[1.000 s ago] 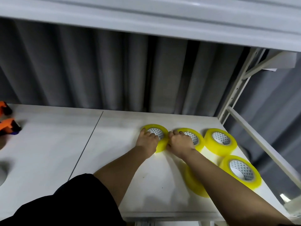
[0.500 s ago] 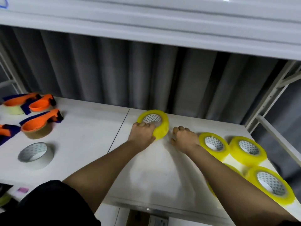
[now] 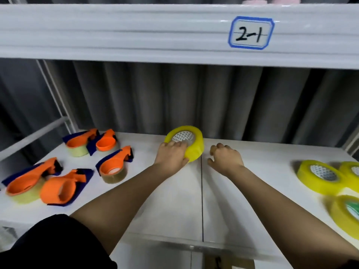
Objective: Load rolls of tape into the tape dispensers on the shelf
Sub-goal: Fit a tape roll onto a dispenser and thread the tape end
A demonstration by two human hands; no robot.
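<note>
The white shelf [image 3: 223, 200] ran wide under me, with a grey pleated curtain [image 3: 194, 98] hanging behind it and an upper rail carrying a label [image 3: 251, 33] marked 2-1. Nearest to me my two forearms reached out across the board. My right hand [image 3: 225, 159] hovered just above the surface with its fingers loosely curled and nothing in them, just beside the roll. My left hand [image 3: 172, 155] had its fingers hooked over the near rim of the yellow tape roll [image 3: 191, 144], thumb against its outer wall, the roll tipped up on its far edge near the back of the shelf. Off to my left the orange dispensers [image 3: 113, 166] lay in a cluster, most with tape showing under them; one [image 3: 60, 189] looked empty to me, and I judged it the place for this roll. To do it well I would carry the roll low, steady that dispenser with the free hand, and seat the core squarely. The spare yellow rolls [image 3: 318, 176] sat well apart on the right.
</note>
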